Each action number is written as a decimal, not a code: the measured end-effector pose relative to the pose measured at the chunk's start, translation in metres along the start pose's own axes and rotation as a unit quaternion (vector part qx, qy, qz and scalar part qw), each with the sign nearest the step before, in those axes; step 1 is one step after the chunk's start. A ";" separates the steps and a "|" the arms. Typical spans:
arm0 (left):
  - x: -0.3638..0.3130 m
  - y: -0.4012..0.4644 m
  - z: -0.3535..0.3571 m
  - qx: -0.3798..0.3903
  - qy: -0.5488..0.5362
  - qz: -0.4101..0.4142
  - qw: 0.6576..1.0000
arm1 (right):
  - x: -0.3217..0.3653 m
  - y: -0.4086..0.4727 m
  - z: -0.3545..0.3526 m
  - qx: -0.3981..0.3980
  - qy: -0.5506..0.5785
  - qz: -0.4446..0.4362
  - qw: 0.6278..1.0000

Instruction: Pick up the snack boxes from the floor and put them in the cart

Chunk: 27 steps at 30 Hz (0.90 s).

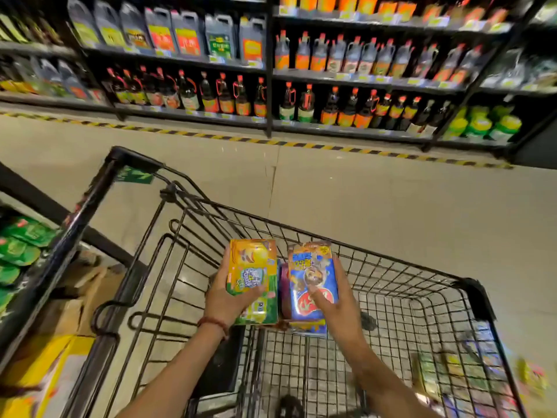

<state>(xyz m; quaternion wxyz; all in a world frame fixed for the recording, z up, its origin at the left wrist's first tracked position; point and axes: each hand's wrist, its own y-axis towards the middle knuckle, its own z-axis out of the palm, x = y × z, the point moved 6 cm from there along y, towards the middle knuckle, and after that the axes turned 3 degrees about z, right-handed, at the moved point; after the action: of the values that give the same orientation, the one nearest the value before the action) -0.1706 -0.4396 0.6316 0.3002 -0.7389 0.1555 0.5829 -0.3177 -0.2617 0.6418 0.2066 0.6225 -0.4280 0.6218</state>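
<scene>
My left hand point(224, 297) grips a yellow and green snack box point(253, 276) from its left side, thumb across the front. My right hand point(334, 300) holds a blue snack box point(310, 276), thumb on its face and fingers along its right edge. Both boxes hang side by side inside the black wire cart point(401, 267), above its basket floor. A purple box point(284, 289) shows between them, lower down. More snack boxes point(470, 366) lie blurred at the basket's near right.
The cart's handle bar point(90, 212) runs along the left. Shelves of dark bottles point(271, 95) stand across the aisle behind yellow-black floor tape point(271, 142). Green packets point(21, 248) and a yellow carton point(39, 375) sit at the left.
</scene>
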 end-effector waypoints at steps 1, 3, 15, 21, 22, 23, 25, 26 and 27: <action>0.009 0.004 0.002 0.003 0.004 -0.010 1.000 | -0.010 0.003 0.004 -0.001 -0.001 0.016 1.000; 0.027 0.014 0.002 0.008 0.032 -0.020 0.999 | -0.028 0.010 0.010 -0.012 -0.005 0.044 0.999; 0.090 0.052 0.019 0.061 0.080 -0.087 0.991 | -0.080 0.034 0.038 -0.047 -0.137 0.084 0.986; 0.099 0.053 0.016 0.057 0.192 -0.085 0.976 | -0.081 0.035 0.043 -0.073 -0.297 0.124 0.944; 0.100 0.052 0.015 0.053 0.222 -0.083 0.970 | -0.080 0.035 0.042 -0.082 -0.327 0.126 0.933; 0.099 0.049 0.015 0.051 0.243 -0.084 0.965 | -0.077 0.036 0.041 -0.090 -0.362 0.116 0.921; 0.089 0.044 0.015 0.049 0.275 -0.066 0.958 | -0.072 0.039 0.040 -0.091 -0.427 0.101 0.894; 0.084 0.041 0.013 0.047 0.292 -0.052 0.954 | -0.069 0.039 0.040 -0.084 -0.442 0.100 0.887; 0.079 0.038 0.012 0.044 0.308 -0.042 0.950 | -0.066 0.038 0.039 -0.076 -0.449 0.095 0.885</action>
<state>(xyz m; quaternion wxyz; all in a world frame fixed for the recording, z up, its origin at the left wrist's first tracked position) -0.1800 -0.4521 0.5449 0.2947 -0.8741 0.2345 0.3067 -0.3156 -0.2956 0.5633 -0.0209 0.7738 -0.5779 0.2585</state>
